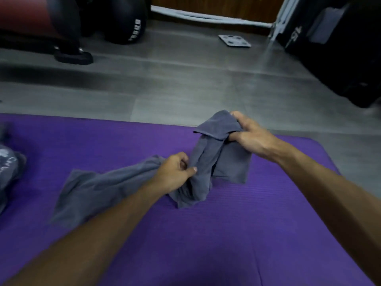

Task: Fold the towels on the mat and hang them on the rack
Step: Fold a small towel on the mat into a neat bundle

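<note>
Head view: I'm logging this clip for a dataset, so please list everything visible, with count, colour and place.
grey cloth towel: one, grey, bunched over the mat's middle, partly lifted
purple ribbed foam mat: one, purple, on the floor, foreground
grey printed fabric: one, grey, mat's left edge, unclear item
grey plank floor: one, grey, beyond the mat
white square bathroom scale: one, white, far floor
black round ball: one, black, top left
white-framed rack: one, white, far wall, pale cloth on it
left hand: one, grips the towel low
right hand: one, grips the towel's raised end
</note>
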Demonstrator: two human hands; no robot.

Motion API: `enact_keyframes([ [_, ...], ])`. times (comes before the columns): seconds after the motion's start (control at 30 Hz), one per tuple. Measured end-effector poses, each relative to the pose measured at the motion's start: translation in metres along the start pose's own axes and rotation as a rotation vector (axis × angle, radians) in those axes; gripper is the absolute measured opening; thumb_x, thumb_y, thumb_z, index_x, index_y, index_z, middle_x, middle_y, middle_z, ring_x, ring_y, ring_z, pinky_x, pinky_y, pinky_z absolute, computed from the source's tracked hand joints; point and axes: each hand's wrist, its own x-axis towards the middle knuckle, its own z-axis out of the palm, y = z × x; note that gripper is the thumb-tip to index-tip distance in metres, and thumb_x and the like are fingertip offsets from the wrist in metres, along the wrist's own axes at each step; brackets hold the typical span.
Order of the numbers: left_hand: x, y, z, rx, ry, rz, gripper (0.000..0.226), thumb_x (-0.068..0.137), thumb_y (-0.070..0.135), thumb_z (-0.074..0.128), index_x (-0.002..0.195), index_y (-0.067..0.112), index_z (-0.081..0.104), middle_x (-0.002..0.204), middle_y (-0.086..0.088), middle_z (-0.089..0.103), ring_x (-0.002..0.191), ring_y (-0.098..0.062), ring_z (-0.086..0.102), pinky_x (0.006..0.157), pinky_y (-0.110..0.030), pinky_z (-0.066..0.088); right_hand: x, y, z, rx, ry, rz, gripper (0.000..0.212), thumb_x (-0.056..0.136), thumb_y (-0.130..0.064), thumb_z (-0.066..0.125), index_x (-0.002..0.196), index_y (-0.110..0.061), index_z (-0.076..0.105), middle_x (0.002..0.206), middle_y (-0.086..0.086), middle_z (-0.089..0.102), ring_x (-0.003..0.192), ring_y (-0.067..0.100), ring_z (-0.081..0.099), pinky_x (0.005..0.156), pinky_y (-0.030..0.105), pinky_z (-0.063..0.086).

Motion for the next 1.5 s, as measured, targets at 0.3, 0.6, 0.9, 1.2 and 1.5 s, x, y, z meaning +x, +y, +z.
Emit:
enact_keyframes([
  [0.3, -0.002, 0.015, 0.108, 0.395, -0.128, 0.326, 0.024, 0.083, 0.011, 0.066, 0.104, 0.019, 0.057, 0.074, 0.008, 0.048, 0.074, -0.016, 0.053, 0.072, -0.033, 0.042, -0.143, 0.103, -0.079, -0.779, 0.121, 0.223, 0.023, 0.076, -0.029, 0.073, 0.081, -0.023, 0.052, 0.09, 0.01, 0.069, 0.089, 0.037, 0.062, 0.064, 0.035, 0.038],
  [0.6, -0.015, -0.025, 0.162, 1.191, -0.409, 0.444, 0.049, 0.079, 0.039, 0.062, 0.124, 0.023, 0.047, 0.12, 0.003, 0.059, 0.117, -0.02, 0.05, 0.096, -0.035, 0.031, -0.153, 0.215, -0.022, -0.315, -0.086, 0.674, 0.052, 0.081, -0.065, 0.059, 0.077, -0.013, 0.064, 0.08, 0.005, 0.065, 0.082, 0.025, 0.062, 0.079, 0.038, 0.049],
  [0.9, 0.01, -0.005, 0.16, 0.525, -0.381, 0.327, 0.031, 0.079, 0.021, 0.069, 0.086, 0.03, 0.04, 0.068, 0.006, 0.056, 0.059, -0.013, 0.052, 0.058, -0.031, 0.039, -0.145, 0.247, -0.05, -0.218, 0.401, 0.569, 0.028, 0.083, 0.003, 0.051, 0.098, -0.014, 0.066, 0.083, 0.011, 0.066, 0.078, 0.023, 0.06, 0.07, 0.027, 0.047],
  [1.2, 0.075, 0.033, 0.166, 0.453, -0.44, 0.255, 0.023, 0.078, 0.031, 0.079, 0.077, 0.016, 0.062, 0.07, 0.009, 0.06, 0.063, -0.004, 0.052, 0.062, -0.026, 0.041, -0.126, 0.261, -0.099, 0.37, 0.679, 0.459, 0.029, 0.092, 0.008, 0.048, 0.083, -0.018, 0.058, 0.073, 0.001, 0.058, 0.067, 0.015, 0.054, 0.06, 0.033, 0.046],
  [1.5, 0.116, 0.059, 0.192, 0.48, -0.615, -0.029, 0.013, 0.093, 0.035, 0.061, 0.09, 0.023, 0.061, 0.084, 0.005, 0.065, 0.08, -0.012, 0.061, 0.066, -0.022, 0.046, -0.099, 0.26, -0.153, 0.785, 0.538, 0.439, 0.025, 0.096, 0.003, 0.041, 0.082, -0.015, 0.053, 0.067, -0.003, 0.066, 0.056, 0.009, 0.062, 0.05, 0.021, 0.05],
])
